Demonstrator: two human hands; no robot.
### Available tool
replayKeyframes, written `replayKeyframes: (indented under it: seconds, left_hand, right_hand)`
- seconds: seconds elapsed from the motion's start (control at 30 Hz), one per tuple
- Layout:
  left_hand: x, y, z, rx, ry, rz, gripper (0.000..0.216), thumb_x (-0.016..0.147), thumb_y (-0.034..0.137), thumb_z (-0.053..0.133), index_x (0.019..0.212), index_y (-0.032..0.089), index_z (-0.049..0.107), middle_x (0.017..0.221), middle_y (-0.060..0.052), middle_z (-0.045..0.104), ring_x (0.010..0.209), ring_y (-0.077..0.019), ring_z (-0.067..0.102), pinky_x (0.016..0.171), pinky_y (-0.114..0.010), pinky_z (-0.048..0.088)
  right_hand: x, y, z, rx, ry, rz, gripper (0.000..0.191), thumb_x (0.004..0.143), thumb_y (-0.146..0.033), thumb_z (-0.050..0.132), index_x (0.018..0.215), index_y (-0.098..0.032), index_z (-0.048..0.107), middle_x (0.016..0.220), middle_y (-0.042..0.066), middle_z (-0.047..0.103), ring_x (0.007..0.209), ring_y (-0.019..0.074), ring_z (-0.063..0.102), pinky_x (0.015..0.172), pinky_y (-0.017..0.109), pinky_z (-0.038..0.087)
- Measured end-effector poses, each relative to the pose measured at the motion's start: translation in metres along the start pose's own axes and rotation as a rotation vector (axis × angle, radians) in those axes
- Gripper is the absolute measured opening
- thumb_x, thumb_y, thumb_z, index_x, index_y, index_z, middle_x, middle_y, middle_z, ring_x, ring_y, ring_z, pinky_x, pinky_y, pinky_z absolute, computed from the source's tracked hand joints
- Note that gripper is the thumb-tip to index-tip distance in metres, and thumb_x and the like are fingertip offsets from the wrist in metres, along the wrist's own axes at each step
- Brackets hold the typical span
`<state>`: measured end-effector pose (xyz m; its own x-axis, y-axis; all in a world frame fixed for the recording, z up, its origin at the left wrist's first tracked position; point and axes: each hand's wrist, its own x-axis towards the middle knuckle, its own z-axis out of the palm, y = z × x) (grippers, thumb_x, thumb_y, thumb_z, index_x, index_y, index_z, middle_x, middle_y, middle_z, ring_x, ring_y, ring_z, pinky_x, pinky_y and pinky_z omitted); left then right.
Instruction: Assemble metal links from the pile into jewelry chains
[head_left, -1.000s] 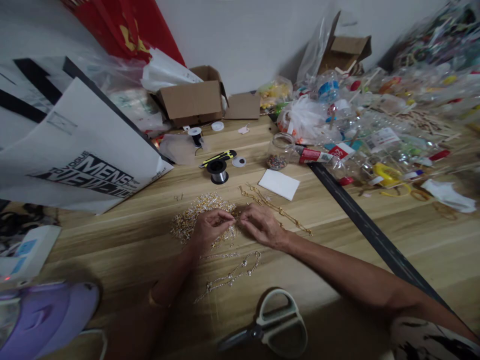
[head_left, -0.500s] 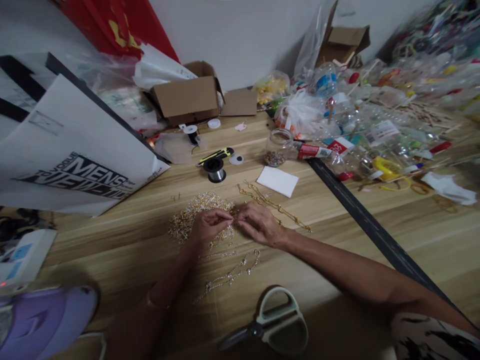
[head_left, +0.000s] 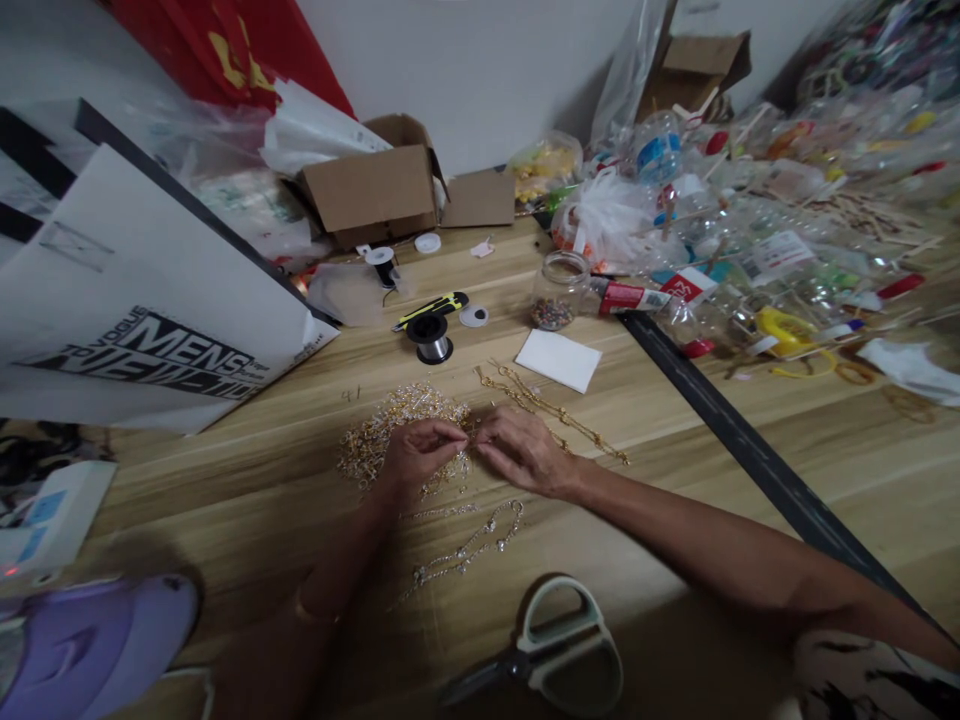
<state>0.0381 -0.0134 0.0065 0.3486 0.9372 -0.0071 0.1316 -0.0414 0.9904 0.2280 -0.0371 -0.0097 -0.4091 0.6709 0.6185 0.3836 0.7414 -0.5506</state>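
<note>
My left hand (head_left: 424,455) is pinched closed over the right side of a pile of small gold and silver jewelry pieces (head_left: 397,420). Facing it, fingertips almost touching, my right hand (head_left: 521,450) is pinched too. Whatever tiny piece lies between the fingertips is too small to name. Behind my right hand, gold chains (head_left: 555,408) lie on the wooden table (head_left: 660,430). Silver chains with small charms (head_left: 469,550) rest in front of my hands. Nearer the front edge is a pair of scissors (head_left: 555,640) with pale handles.
Beyond the pile stand a wire spool (head_left: 431,340), a yellow-black utility knife (head_left: 435,310), a jar of beads (head_left: 559,290) and a white card (head_left: 559,360). A paper bag (head_left: 150,300) is at left, a purple object (head_left: 105,640) below it. Plastic bottles (head_left: 697,290) heap at right.
My hands stay pinched together at the same spot with almost no movement. The view has shifted very slightly.
</note>
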Motion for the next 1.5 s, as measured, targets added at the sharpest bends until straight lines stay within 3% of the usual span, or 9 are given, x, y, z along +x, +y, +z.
replayKeyframes:
  seconds: [1.5]
  left_hand:
    - [0.0001, -0.0042, -0.0008, -0.014, -0.062, 0.003, 0.006, 0.065, 0.016, 0.071, 0.071, 0.014, 0.071, 0.073, -0.004, 0.07, 0.07, -0.0143, 0.063, 0.066, -0.023, 0.048]
  right_hand:
    - [0.001, 0.0001, 0.0024, 0.003, 0.024, -0.05, 0.004, 0.089, -0.017, 0.048, 0.091, -0.017, 0.052, 0.082, 0.006, 0.061, 0.078, 0.0158, 0.054, 0.07, 0.03, 0.045]
